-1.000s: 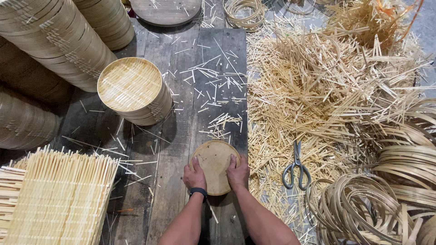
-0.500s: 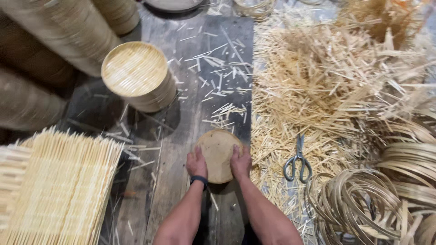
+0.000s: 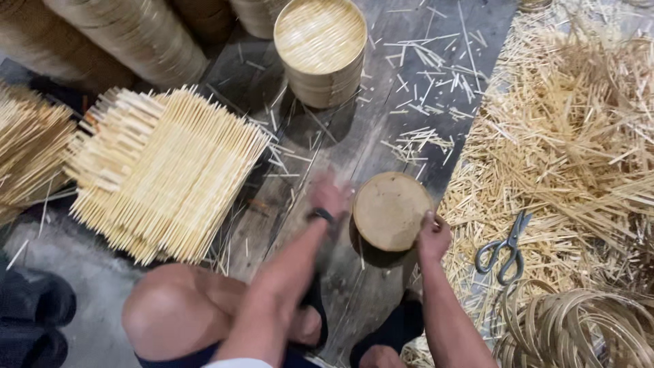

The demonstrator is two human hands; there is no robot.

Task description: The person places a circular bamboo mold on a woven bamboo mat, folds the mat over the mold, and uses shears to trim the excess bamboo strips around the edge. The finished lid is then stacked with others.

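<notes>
right hand [image 3: 432, 237] on round block [image 3: 391, 210], left hand [image 3: 330, 196] blurred

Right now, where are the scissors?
In the head view, the scissors lie at the right, on loose bamboo sticks, just right of the right hand and above the coiled strips.

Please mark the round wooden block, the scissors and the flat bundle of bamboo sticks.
round wooden block [image 3: 390, 210], head view, middle of its flat top face.
scissors [image 3: 503, 248], head view, near the pivot where the blades meet the handles.
flat bundle of bamboo sticks [image 3: 170, 174], head view, middle of its top layer.
</notes>
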